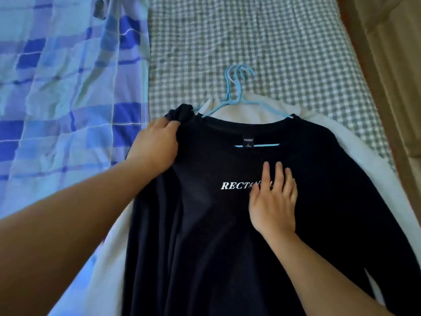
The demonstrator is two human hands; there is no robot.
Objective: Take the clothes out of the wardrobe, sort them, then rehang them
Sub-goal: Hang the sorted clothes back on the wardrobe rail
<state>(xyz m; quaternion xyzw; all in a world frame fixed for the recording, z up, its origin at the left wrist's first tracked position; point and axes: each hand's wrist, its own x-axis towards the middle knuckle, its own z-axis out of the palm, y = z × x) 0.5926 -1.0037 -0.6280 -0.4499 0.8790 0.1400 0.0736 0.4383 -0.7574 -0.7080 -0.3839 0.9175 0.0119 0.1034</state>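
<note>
Head view: left hand (153,142) grips navy shirt (227,224), right hand (273,199) flat.

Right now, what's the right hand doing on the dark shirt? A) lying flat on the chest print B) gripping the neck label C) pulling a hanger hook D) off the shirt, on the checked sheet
A: the right hand lies with straight fingers over the white print on the dark shirt, while the left hand grips the bunched shoulder near the blue hangers.
</note>
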